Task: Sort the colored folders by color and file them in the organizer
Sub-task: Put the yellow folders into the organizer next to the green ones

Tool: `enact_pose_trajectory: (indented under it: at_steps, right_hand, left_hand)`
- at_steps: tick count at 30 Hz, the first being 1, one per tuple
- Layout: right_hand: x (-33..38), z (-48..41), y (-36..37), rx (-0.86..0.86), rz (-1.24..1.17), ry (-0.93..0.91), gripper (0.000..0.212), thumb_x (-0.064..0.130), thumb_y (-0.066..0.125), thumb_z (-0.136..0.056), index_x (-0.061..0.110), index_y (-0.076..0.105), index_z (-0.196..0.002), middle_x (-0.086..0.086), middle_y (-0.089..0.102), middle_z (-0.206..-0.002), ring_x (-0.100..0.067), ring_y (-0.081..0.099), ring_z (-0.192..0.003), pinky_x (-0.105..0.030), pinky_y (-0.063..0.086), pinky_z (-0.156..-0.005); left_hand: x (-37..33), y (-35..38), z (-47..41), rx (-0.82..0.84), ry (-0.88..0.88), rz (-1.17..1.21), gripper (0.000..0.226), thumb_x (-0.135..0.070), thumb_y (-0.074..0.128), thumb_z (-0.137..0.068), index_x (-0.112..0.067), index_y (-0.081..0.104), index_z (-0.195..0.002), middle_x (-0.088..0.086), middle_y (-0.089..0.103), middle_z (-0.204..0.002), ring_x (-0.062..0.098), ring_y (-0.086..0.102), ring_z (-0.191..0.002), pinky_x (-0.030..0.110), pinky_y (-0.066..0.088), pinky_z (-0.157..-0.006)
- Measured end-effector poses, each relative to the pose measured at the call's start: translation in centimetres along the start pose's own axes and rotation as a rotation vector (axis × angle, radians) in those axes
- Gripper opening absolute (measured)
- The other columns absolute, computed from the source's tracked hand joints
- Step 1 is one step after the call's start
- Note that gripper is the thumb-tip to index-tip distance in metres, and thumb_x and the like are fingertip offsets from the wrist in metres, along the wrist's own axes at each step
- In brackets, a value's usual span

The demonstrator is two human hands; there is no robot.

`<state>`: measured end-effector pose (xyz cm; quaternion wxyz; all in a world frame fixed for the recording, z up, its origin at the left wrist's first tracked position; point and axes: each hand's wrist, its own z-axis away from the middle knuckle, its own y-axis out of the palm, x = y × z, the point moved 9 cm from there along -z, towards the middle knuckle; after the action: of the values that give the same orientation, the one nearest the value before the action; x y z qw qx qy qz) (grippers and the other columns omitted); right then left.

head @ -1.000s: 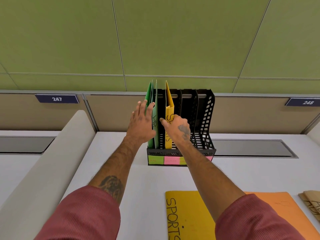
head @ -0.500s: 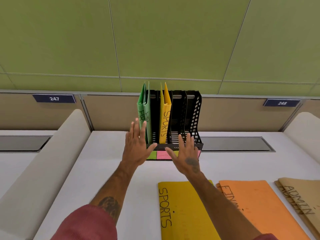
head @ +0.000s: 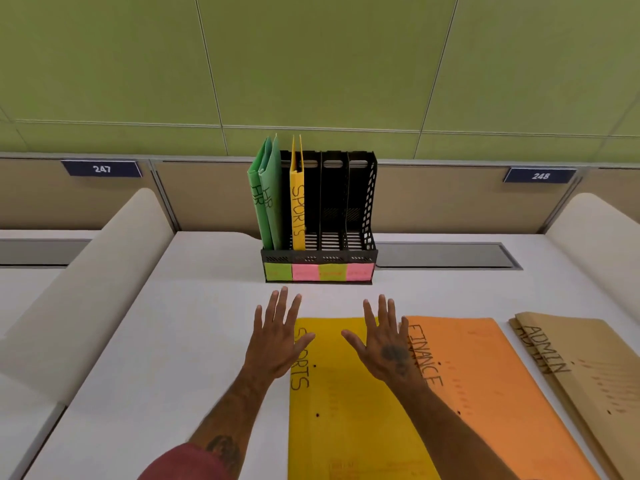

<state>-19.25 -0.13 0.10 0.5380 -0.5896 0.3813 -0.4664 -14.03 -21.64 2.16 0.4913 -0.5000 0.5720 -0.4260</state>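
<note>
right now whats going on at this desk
A person is sorting colored folders into a black organizer. Two green HR folders stand in its first slot, one yellow SPORTS folder in the second. The left hand and right hand are open above another yellow folder lying flat on the desk. An orange FINANCE folder and tan ADMIN folders lie beside it, unfiled.
</note>
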Motion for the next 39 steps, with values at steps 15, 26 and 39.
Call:
enact_pose_trajectory:
  at_steps: [15, 26, 39]
  right_hand:
    - [-3.6, 9.0, 5.7, 0.183, -0.181, -0.020, 0.084, 0.069, 0.029, -0.095, 0.020, 0.007, -0.160, -0.011, -0.010, -0.167, -0.027, -0.007, -0.154, -0.040, 0.022, -0.121]
    - [-5.6, 11.9, 6.7, 0.233, -0.143, 0.245, 0.078, 0.065, 0.027, -0.099, 0.012, 0.021, -0.157, -0.021, 0.013, -0.164, -0.035, 0.012, -0.152, -0.044, 0.019, -0.120]
    - [-5.2, 11.1, 6.6, 0.161, -0.455, 0.401, 0.071, 0.062, 0.041, -0.098, 0.009, 0.041, -0.145, -0.018, 0.041, -0.150, -0.036, 0.035, -0.138, -0.047, 0.039, -0.107]
  left_hand:
    - [-4.7, 5.9, 9.7, 0.149, -0.171, 0.084, 0.093, -0.078, 0.012, -0.084, -0.019, -0.010, -0.153, 0.008, -0.018, -0.161, 0.028, -0.012, -0.151, 0.050, 0.006, -0.120]
    - [-4.1, 10.3, 13.4, 0.374, -0.523, 0.402, 0.097, -0.069, 0.038, -0.092, -0.012, -0.005, -0.157, 0.009, -0.005, -0.166, 0.026, 0.002, -0.153, 0.044, 0.021, -0.119]
    - [-4.5, 9.1, 10.7, 0.298, -0.735, 0.876, 0.088, -0.048, 0.065, -0.090, -0.014, 0.019, -0.156, 0.012, 0.033, -0.155, 0.034, 0.033, -0.141, 0.049, 0.034, -0.114]
